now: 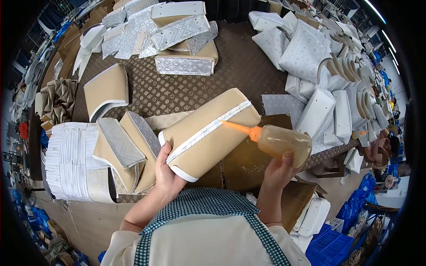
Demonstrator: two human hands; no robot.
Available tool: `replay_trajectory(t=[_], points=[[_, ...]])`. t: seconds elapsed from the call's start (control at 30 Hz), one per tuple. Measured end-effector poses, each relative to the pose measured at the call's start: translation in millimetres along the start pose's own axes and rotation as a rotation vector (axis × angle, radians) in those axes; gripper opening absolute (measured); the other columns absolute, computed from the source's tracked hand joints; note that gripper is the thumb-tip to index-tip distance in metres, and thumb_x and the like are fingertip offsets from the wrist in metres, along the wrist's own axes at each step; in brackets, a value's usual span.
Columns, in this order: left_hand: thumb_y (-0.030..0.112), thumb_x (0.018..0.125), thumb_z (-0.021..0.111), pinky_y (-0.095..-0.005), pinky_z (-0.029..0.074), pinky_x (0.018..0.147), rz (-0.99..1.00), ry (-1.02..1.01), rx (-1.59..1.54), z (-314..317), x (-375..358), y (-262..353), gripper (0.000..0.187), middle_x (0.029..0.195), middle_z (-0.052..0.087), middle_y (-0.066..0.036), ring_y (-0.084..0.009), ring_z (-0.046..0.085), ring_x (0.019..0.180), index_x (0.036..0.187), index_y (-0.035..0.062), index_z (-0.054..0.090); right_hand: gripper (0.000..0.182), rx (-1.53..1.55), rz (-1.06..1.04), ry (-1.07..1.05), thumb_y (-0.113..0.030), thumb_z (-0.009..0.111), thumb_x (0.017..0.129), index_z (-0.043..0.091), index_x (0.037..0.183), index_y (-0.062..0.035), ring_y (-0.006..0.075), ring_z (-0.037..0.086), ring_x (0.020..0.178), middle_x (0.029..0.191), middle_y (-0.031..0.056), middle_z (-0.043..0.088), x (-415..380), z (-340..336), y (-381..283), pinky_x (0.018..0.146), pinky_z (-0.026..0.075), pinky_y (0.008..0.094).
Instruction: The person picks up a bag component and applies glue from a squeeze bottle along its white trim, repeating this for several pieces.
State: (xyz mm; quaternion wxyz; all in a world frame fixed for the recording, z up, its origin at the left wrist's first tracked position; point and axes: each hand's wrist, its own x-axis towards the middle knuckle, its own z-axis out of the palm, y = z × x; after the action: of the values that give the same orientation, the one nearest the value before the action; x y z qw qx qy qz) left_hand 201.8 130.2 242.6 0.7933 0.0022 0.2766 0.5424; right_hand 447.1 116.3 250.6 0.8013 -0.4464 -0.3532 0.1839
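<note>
By the desk's [239, 57] near-left corner, 2 tan pieces [107, 153] already carry silver panels [122, 142]. Over the near edge, the left hand [170, 174] pinches a tan sleeve [191, 133] with a pale strip [199, 134] along it; the right hand [280, 172] wraps a bottle [286, 141], nozzle [239, 127] at that strip.

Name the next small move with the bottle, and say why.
I'd judge a light squeeze of the bottle by the right hand: its orange nozzle points at the patterned strip, amber contents show inside, and the left hand steadies the tan piece.
</note>
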Motion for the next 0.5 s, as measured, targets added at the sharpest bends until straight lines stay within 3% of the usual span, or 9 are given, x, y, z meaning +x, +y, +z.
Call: replay_trajectory(t=[0.1, 0.2, 0.5], points=[[0.038, 0.092, 0.044, -0.0439, 0.038, 0.101, -0.005, 0.013, 0.012, 1, 1, -2, 0.052, 0.13, 0.048, -0.017, -0.0308, 0.048, 0.118, 0.13, 0.0016, 0.041, 0.075, 0.04, 0.033, -0.097, -0.035, 0.07, 0.077, 0.03, 0.132, -0.0039, 0.0282, 0.05, 0.109, 0.119, 0.0158, 0.046, -13, 9, -3, 0.096, 0.044, 0.0463], [0.038, 0.092, 0.044, -0.0433, 0.038, 0.101, 0.004, 0.005, 0.031, 3, -1, -2, 0.052, 0.129, 0.049, -0.017, -0.0303, 0.048, 0.118, 0.13, 0.0016, 0.04, 0.078, -0.048, -0.065, -0.002, -0.039, 0.069, 0.078, 0.027, 0.133, -0.0044, 0.0285, 0.049, 0.109, 0.118, 0.0157, 0.045, -10, 8, -1, 0.095, 0.045, 0.0498], [0.039, 0.093, 0.044, -0.044, 0.04, 0.099, 0.0, -0.01, 0.004, 13, -1, -5, 0.052, 0.125, 0.052, -0.019, -0.032, 0.052, 0.113, 0.126, -0.0007, 0.044, 0.082, -0.077, -0.076, -0.143, -0.05, 0.067, 0.077, 0.026, 0.132, -0.0064, 0.028, 0.051, 0.104, 0.114, 0.0149, 0.046, -24, 17, -9, 0.092, 0.048, 0.0479]])
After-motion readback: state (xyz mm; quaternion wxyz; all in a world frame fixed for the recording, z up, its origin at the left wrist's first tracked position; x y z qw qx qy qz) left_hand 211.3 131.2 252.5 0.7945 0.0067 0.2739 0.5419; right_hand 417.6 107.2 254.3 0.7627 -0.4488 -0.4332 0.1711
